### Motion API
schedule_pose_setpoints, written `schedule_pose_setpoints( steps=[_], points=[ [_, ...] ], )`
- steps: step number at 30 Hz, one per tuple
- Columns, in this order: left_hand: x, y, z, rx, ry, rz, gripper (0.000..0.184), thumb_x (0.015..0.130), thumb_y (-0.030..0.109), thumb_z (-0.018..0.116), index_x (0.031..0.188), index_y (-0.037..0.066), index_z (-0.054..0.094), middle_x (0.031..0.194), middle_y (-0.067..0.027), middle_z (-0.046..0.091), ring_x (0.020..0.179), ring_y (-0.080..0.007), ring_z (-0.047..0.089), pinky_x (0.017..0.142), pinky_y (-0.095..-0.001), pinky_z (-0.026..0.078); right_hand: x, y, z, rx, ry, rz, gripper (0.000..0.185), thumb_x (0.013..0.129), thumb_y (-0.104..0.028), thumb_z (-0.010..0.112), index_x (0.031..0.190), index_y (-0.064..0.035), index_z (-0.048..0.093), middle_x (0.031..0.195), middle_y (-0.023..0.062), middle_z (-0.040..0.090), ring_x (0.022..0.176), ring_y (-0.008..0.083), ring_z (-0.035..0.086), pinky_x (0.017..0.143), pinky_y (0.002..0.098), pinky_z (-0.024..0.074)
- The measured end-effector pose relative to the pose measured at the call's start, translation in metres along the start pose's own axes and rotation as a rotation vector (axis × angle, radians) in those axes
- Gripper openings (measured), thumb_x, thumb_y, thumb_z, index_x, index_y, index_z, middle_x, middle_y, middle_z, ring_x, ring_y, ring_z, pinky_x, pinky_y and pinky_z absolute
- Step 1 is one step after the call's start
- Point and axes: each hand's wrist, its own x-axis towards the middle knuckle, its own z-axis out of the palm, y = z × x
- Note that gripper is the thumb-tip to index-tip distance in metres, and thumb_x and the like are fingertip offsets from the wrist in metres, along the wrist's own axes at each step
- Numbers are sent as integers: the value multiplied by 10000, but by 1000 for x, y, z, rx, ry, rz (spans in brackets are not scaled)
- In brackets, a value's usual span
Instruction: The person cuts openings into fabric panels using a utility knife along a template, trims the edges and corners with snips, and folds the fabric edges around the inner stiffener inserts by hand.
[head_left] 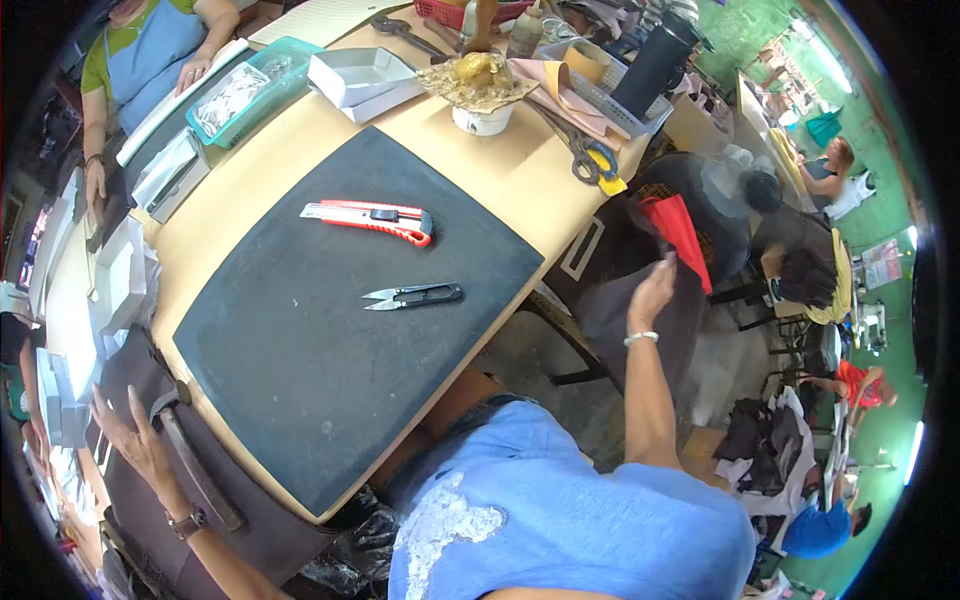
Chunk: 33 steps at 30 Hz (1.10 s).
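Note:
My left hand (137, 440), with a watch on its wrist, is open with fingers spread over a dark brown sheet (255, 490), beside a hammer (200, 470). Off the table's right side, my right hand (653, 295), with a pale bracelet, is closed at the edge of another dark sheet (625, 310). A red piece (680, 235) is just beyond its fingertips. Between my hands, a black mat (330, 330) lies on the table. On it are a red utility knife (370, 218) and, nearer me, thread snips (412, 296).
Scissors (580, 150), a glue-covered pot (482, 118), a white box (365, 80) and a teal tray (245, 95) stand along the table's far side. A person in a blue apron (155, 60) is at the upper left. Other people are in the background at right.

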Motion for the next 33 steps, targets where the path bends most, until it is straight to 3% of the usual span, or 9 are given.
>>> schedule_pose_setpoints(
  steps=[5,11,16,19,21,23,26,30,33],
  points=[
    [-12,126,-19,-497,-176,74,610,869,206,565,1402,38,318,1442,-161,325,1366,-308,233,1115,-415,170,2,-205,-38,383,121,-193,459,989,-257,362,1292,81,435,1356,170,449,1270,240,406,1067,327,275],
    [-57,216,-19,-582,-442,423,824,740,317,708,1396,12,313,1450,-176,310,1360,-317,255,1116,-425,189,-27,-180,-11,235,100,-366,404,990,-197,370,1254,91,470,1343,225,442,1282,289,391,1066,359,276],
    [-94,273,-11,-1014,-661,396,1227,490,504,843,1426,8,222,1452,-223,275,1352,-332,266,1108,-428,207,-116,-286,-33,719,-431,-341,459,972,-215,340,1337,59,385,1417,190,339,1320,284,314,1076,346,235],
    [-106,272,-23,-1402,-864,129,873,677,137,732,1401,-7,266,1405,-232,339,1300,-325,353,1063,-401,287,-152,-332,-35,1211,-978,-364,496,974,-223,357,1394,37,308,1492,224,163,1384,320,159,1106,409,139],
    [-116,260,-31,-1308,-703,-37,479,751,-82,562,1226,-60,504,1076,-203,629,979,-258,633,854,-303,464,-141,-343,-29,1101,-1118,-507,488,972,-233,390,1388,16,338,1506,219,108,1399,321,97,1111,411,94],
    [-110,243,-50,-1168,-582,-13,193,712,-82,533,881,-61,625,733,-152,610,602,-243,585,576,-313,457,-137,-357,-25,790,-1054,-748,568,933,-383,464,1381,-42,392,1493,218,175,1402,350,87,1103,473,24],
    [-99,203,-77,-1137,-584,348,187,549,10,543,721,-47,588,658,-142,570,539,-263,557,505,-304,429,-135,-392,-20,818,-1328,-1173,824,730,-643,583,1292,-47,493,1323,181,461,1352,390,225,1065,607,45],
    [-133,156,-133,-991,158,90,129,636,105,626,664,-10,575,645,-129,564,526,-226,550,489,-315,452,-165,-417,-10,927,-1621,-1421,358,768,-413,659,822,-79,540,709,40,551,778,250,603,972,593,283],
    [-152,94,-226,-380,241,-158,206,781,132,606,940,2,602,896,-144,613,789,-205,595,682,-316,478,-197,-421,-9,1079,-1962,-1160,240,783,-256,645,815,-64,504,714,87,544,700,301,589,804,493,434]
  ],
)
